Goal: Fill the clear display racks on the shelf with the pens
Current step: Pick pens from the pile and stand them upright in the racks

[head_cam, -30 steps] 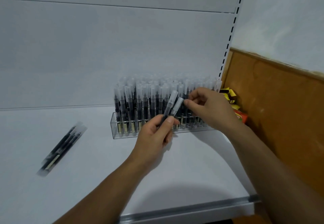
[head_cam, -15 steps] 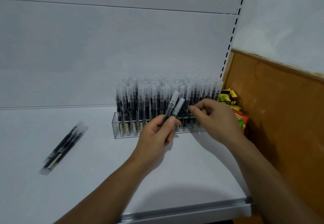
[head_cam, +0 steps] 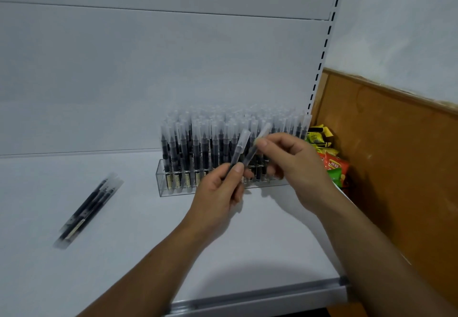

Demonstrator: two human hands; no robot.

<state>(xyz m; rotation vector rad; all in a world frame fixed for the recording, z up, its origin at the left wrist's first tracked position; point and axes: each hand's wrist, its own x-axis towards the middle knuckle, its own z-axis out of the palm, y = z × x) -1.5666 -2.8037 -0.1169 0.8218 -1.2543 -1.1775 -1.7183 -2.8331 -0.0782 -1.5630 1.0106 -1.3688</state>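
1. The left grip (head_cam: 216, 194) was closed round a pair of pens (head_cam: 239, 148), with the thumb on top pinching their lower barrels. Both pens slanted up and away to the right of it, clear caps uppermost.
2. In came the right grip (head_cam: 297, 168), narrow, thumb and forefinger nipping the second pen (head_cam: 250, 155). That was the one nearer to it, and it had hold of it high up by the cap. Its other fingers curled loosely underneath.
3. The two grips were close together, with the pens bridging the space between them.
4. Directly behind both grips stood the clear display rack (head_cam: 162, 183), long and low on the white shelf (head_cam: 124, 267). Its right end was hidden behind the right grip.
5. And that rack was packed! The racked pens (head_cam: 198, 148) stood upright, dark barrels down and frosted caps up, row behind row. Whether any slot stood free could not be told.
6. Well off to the left of the left grip, a bundle of spare pens (head_cam: 89, 210) lay flat and slanted on the shelf, apart from the rack.
7. Just beyond the right grip, to its right and past the shelf's end, snack packets (head_cam: 333, 165) in yellow, orange and green sat against a wooden panel (head_cam: 396, 168).
8. Below both grips, on the person's side, ran the shelf's metal front rail (head_cam: 247, 299).
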